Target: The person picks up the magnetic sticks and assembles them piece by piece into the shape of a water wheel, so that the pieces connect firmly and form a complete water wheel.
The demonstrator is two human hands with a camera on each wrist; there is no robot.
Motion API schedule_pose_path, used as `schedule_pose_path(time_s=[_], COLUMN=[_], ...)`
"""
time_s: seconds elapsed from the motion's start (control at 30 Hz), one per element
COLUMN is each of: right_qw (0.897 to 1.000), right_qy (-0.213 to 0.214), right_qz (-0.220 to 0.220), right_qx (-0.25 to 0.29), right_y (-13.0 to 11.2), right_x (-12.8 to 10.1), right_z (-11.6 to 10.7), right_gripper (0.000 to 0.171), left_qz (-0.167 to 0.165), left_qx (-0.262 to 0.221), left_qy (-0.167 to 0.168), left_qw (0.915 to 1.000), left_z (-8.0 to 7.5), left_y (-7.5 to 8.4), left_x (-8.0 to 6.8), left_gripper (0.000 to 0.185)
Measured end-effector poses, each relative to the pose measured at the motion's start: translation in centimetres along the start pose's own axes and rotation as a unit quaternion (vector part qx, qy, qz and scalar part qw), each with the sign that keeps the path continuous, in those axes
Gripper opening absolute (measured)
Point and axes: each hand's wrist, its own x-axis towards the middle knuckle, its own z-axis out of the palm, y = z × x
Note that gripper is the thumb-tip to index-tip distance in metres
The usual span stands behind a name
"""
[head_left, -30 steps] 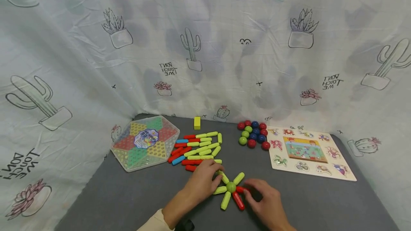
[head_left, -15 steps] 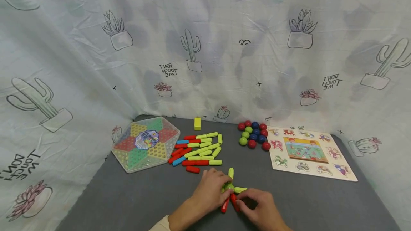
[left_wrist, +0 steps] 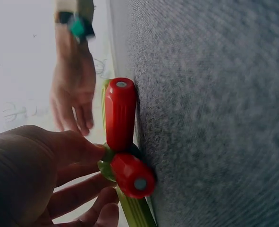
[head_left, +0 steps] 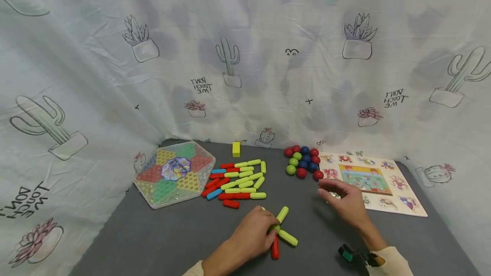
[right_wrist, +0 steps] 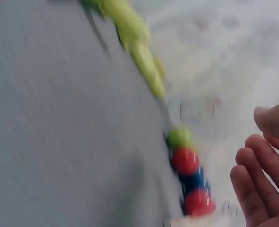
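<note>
A spoked piece made of green and red sticks [head_left: 283,237] round a green ball sits low in the middle of the grey table. My left hand [head_left: 264,230] grips it at the hub. In the left wrist view two red sticks [left_wrist: 120,113] and the green ball [left_wrist: 105,166] show against my fingers [left_wrist: 59,156]. My right hand [head_left: 333,191] hovers with relaxed fingers, holding nothing, just in front of a cluster of red, blue and green balls [head_left: 303,161]. The right wrist view is blurred, with those balls [right_wrist: 186,161] beside my fingertips [right_wrist: 252,179].
A pile of loose green, red and blue sticks [head_left: 238,180] lies behind the left hand. A hexagonal checkers box [head_left: 174,176] stands at the left, a yellow block [head_left: 235,149] at the back, and a wooden picture puzzle board [head_left: 402,208] at the right. Printed cloth walls surround the table.
My right hand has let go of the spoked piece and moved up and to the right toward the balls. The left hand keeps its hold, and the piece has turned.
</note>
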Motion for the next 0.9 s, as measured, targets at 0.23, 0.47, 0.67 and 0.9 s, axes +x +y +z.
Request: schedule_pose_path(time_s=[0.23,0.47,0.67,0.9], right_qw=[0.997,0.992,0.990,0.994], right_qy=[-0.008,-0.035,-0.035,-0.100], right_qz=[0.016,0.071,0.054,0.050], right_qx=[-0.079,-0.102,-0.125,-0.019], right_y=[3.6,5.5,5.0,2.0], right_x=[3.6,4.5,4.3,1.0], right_z=[-1.0,-0.9,-0.4,2.0], right_gripper=[0.027,0.028,0.023,0.022], left_qz=[0.016,0.034,0.039,0.046], left_qx=[0.009,0.004,0.007,0.031], left_qy=[-0.005,-0.007,-0.008,-0.004], left_qw=[0.9998,0.9994,0.9992,0.9984], left_z=[0.0,0.2,0.1,-0.2], left_y=[0.0,-0.2,-0.3,-0.3], left_x=[-0.1,-0.2,-0.2,-0.1], left_gripper=[0.017,0.015,0.015,0.015])
